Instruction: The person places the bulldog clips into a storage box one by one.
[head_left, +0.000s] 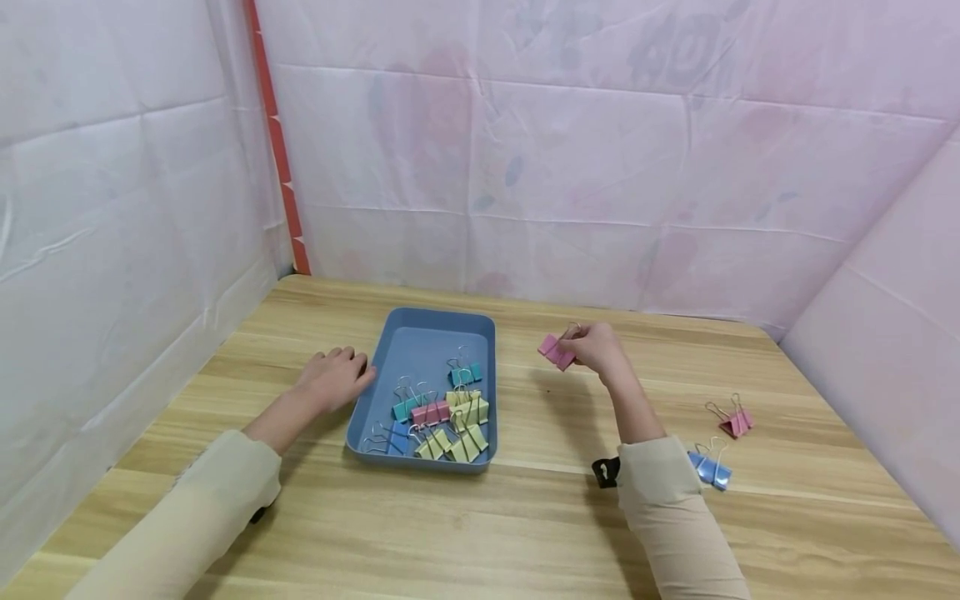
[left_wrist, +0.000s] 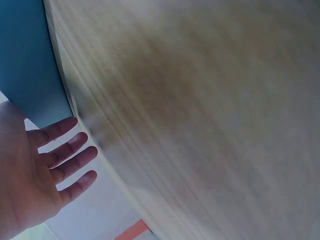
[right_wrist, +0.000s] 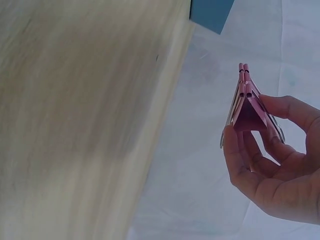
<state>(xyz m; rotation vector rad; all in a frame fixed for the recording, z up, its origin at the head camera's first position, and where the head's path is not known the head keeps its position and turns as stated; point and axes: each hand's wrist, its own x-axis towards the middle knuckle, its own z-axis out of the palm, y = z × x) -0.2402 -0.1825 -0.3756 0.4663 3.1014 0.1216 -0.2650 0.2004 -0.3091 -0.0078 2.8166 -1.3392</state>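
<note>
A pink binder clip (head_left: 557,352) is pinched between the thumb and fingers of my right hand (head_left: 597,347), above the table to the right of the tray. The right wrist view shows this binder clip (right_wrist: 250,112) end-on, its wire handles against the fingers. My left hand (head_left: 333,379) is at the left rim of the blue tray (head_left: 420,318), thumb by the rim and nothing held. In the left wrist view the left hand (left_wrist: 37,167) has its fingers spread and loosely bent. Several yellow, teal, blue and red binder clips (head_left: 468,411) lie in the tray's near and right part.
On the wooden table (head_left: 540,533), a pink binder clip (head_left: 737,422) and a blue binder clip (head_left: 709,470) lie right of my right forearm. A small black piece (head_left: 604,472) shows beside the right cuff. White sheets (head_left: 570,167) hang behind and at both sides.
</note>
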